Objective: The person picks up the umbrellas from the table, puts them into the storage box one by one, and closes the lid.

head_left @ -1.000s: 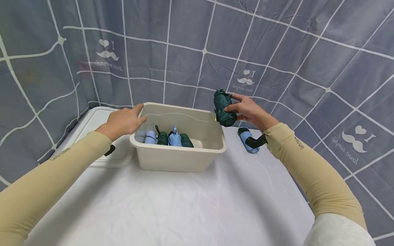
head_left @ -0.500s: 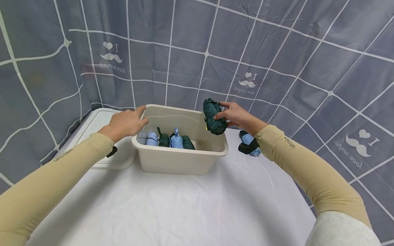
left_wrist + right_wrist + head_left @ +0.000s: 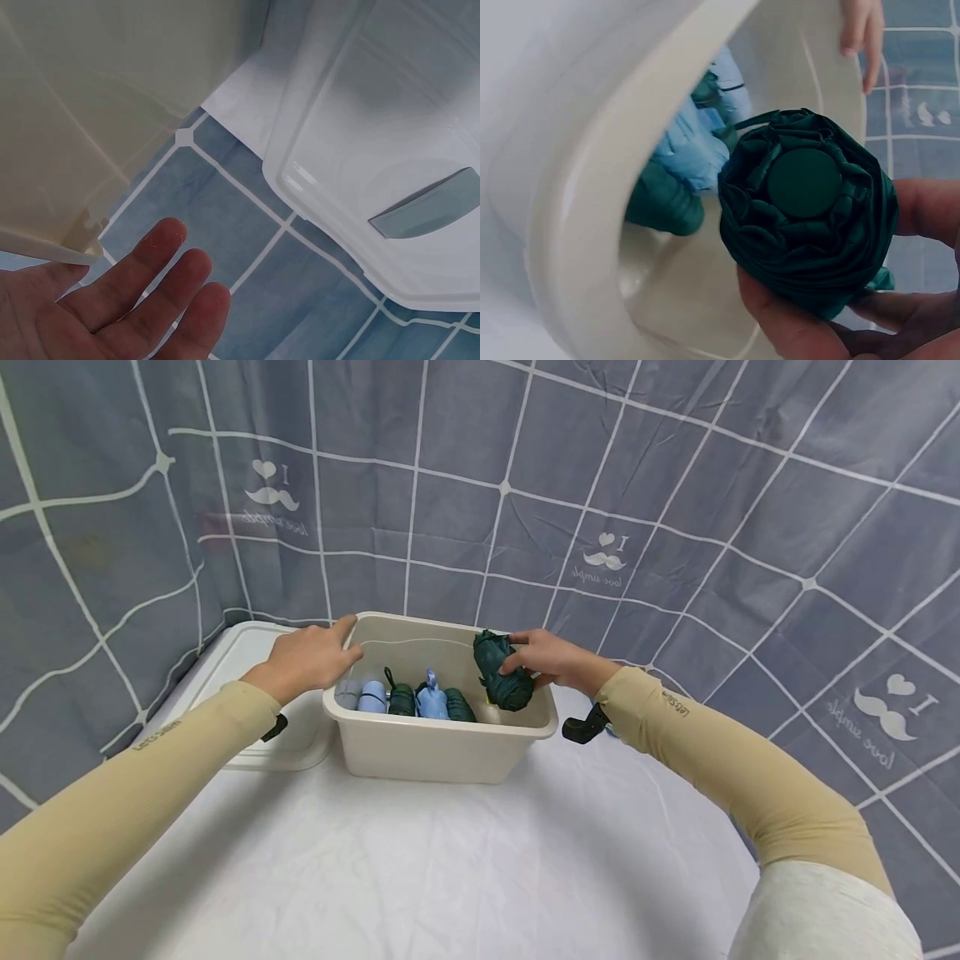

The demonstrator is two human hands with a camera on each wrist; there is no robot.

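My right hand [image 3: 551,658] grips a dark green folded umbrella [image 3: 503,672] between thumb and fingers, tilted over the right end of a cream plastic bin [image 3: 427,752]. In the right wrist view its round end cap [image 3: 805,183] faces the camera. At the bin's left end, my left hand [image 3: 309,658] touches the rim; the left wrist view shows several fingers [image 3: 184,281] loosely extended outside it. Folded umbrellas stand in a row inside: a light blue one [image 3: 372,697], a green one [image 3: 402,700], a blue one [image 3: 431,700] and another green one [image 3: 459,705], plus a greyish one [image 3: 348,693] at the left wall.
A white lid [image 3: 225,672] lies left of the bin on the white-covered table [image 3: 420,860]. Another blue umbrella on the table at right is almost wholly hidden behind my right wrist. A grey checked curtain [image 3: 450,510] hangs behind and on both sides.
My right hand has carried the green umbrella left and down, from beyond the bin's right rim to over its inside. The left hand has stayed at the rim.
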